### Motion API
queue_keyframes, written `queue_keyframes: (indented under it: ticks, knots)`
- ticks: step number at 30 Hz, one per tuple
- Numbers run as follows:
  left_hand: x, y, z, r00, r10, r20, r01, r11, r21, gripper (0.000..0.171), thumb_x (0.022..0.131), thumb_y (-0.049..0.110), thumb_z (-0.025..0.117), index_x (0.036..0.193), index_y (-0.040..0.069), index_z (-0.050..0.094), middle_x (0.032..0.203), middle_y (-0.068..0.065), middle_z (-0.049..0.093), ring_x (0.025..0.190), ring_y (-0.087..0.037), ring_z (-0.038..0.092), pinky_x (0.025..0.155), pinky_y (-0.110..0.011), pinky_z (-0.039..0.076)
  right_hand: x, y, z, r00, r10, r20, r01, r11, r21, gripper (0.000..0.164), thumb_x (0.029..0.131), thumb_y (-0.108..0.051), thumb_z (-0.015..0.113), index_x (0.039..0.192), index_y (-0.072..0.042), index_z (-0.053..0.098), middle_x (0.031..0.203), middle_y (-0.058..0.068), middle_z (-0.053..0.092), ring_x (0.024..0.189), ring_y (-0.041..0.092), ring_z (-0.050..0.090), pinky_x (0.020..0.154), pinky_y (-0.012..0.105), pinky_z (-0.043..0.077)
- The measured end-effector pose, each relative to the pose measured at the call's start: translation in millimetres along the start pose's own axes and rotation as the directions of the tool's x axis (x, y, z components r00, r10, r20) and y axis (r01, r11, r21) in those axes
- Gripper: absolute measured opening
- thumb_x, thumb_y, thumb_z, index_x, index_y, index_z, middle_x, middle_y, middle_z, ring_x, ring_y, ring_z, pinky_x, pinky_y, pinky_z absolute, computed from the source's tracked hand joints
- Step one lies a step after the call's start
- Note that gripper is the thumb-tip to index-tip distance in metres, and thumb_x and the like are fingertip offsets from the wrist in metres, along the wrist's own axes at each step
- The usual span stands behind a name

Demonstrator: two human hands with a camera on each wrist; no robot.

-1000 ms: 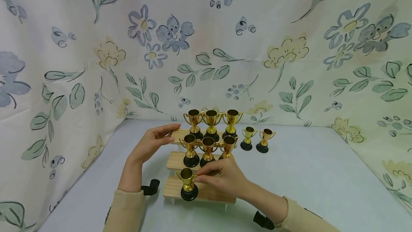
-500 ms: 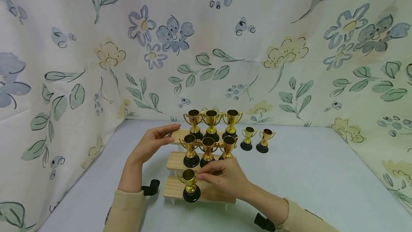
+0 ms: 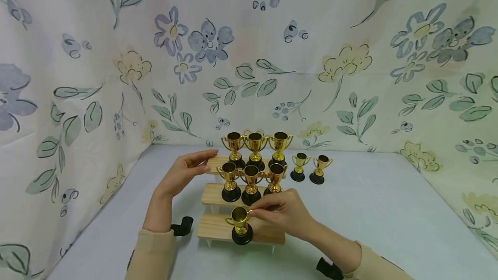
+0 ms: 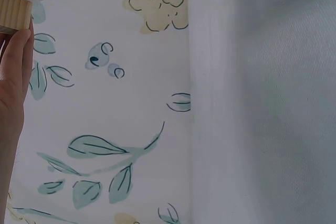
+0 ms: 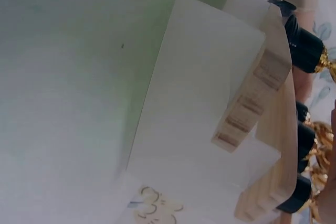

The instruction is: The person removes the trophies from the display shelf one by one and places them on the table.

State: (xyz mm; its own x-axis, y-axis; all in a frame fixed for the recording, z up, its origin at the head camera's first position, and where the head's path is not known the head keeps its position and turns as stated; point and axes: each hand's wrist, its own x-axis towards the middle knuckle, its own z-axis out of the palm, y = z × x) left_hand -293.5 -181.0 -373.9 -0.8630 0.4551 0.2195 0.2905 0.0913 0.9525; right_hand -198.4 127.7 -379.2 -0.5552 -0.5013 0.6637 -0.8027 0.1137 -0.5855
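Observation:
My right hand pinches the right handle of a small gold trophy cup with a black base. The cup is upright at the middle of the bottom wooden step; its black base also shows in the right wrist view. My left hand holds the left end of the top wooden step, thumb toward the front and fingers toward the back. In the left wrist view its fingers touch the wooden end. Three trophies stand on the top step and three more on the middle step.
Two smaller gold trophies stand on the white table right of the stand. A floral cloth hangs behind and along the sides. A white panel supports the steps in the right wrist view.
My right hand has moved the trophy to the right along the bottom step, from near its left end to its middle. The left hand has stayed in place.

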Motion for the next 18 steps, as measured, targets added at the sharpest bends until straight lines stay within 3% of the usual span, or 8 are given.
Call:
queue_keyframes:
  ticks: [18]
  knots:
    - [-0.6, -0.3, 0.4, 1.000, 0.001, -0.003, -0.001, 1.000, 0.000, 0.054, 0.095, 0.017, 0.066, 0.145, 0.004, 0.049, 0.136, 0.017, 0.058, 0.129, 0.006, 0.051, 0.103, -0.012, 0.044, -14, 0, -38, 0.999, 0.039, 0.031, -0.040, 0.999, 0.022, 0.012, 0.086, 0.001, 0.072, 0.093, -0.007, 0.078, 0.083, 0.010, 0.078, 0.068, 0.009, 0.072, 0.060, 0.021, 0.058]
